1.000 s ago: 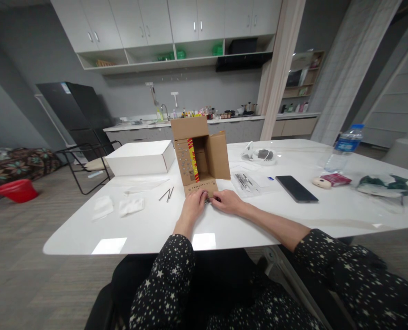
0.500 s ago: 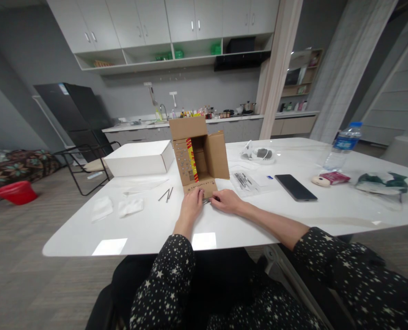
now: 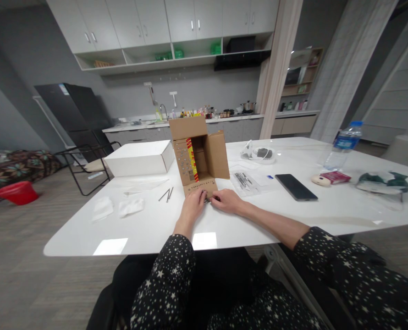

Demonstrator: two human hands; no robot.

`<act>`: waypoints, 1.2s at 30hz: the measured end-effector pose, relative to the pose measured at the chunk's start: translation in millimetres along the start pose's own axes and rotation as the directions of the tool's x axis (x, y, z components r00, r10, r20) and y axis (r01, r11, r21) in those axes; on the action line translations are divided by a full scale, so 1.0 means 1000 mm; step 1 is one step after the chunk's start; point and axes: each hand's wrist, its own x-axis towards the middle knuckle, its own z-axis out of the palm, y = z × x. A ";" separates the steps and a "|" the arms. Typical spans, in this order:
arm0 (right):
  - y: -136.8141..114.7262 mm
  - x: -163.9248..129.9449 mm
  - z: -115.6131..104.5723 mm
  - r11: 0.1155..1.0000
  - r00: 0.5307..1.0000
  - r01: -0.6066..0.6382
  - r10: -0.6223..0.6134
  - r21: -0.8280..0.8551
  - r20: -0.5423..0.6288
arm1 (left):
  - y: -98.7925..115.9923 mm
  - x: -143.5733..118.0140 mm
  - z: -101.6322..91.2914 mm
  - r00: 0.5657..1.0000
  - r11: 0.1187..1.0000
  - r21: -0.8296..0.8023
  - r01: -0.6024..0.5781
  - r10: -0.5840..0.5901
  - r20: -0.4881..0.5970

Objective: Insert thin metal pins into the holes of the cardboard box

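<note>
An open cardboard box [image 3: 200, 158] stands on the white table in front of me, its flaps spread and a yellow-and-red tape strip down one flap. Its lower flap [image 3: 200, 186] lies toward me and carries a row of small dark pieces. At the near edge of that flap, my left hand [image 3: 193, 201] has its fingers curled and pressed together. My right hand [image 3: 226, 200] is closed opposite, its fingertips close to the left ones. Something small and dark shows between the two hands, too small to name.
Thin metal tools [image 3: 166, 195] and folded white tissues [image 3: 131, 207] lie to the left, before a white box [image 3: 138, 158]. On the right are a clear plastic packet [image 3: 245, 182], a phone [image 3: 295, 187], a red pack [image 3: 335, 177] and a water bottle [image 3: 343, 144].
My left hand has shifted very slightly at the flap's near edge. The right hand and the box stay in place.
</note>
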 end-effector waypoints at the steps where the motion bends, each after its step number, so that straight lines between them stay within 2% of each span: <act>1: 0.000 0.000 0.000 1.000 1.000 0.000 0.000 0.000 0.001 | 0.000 0.000 0.000 1.000 1.000 0.001 -0.001 0.001 0.003; 6: 0.000 0.000 0.000 1.000 1.000 0.000 0.000 0.009 0.006 | -0.001 0.000 0.000 1.000 1.000 0.009 -0.003 0.003 0.006; 12: -0.001 -0.001 -0.002 1.000 1.000 0.005 -0.005 0.012 -0.003 | -0.003 0.000 0.002 0.998 1.000 0.002 -0.009 0.009 -0.061; 21: -0.001 -0.001 -0.002 1.000 1.000 0.011 -0.011 0.004 -0.006 | -0.001 0.000 0.001 0.995 1.000 0.028 0.003 -0.001 -0.097; 30: -0.001 -0.001 -0.002 1.000 1.000 -0.003 0.003 0.002 0.017 | 0.001 0.000 0.003 0.997 0.988 0.140 -0.071 0.076 -0.034; 36: -0.002 -0.001 -0.003 1.000 1.000 -0.005 0.004 0.007 0.015 | 0.001 0.000 0.003 0.996 0.982 0.170 -0.083 0.088 -0.020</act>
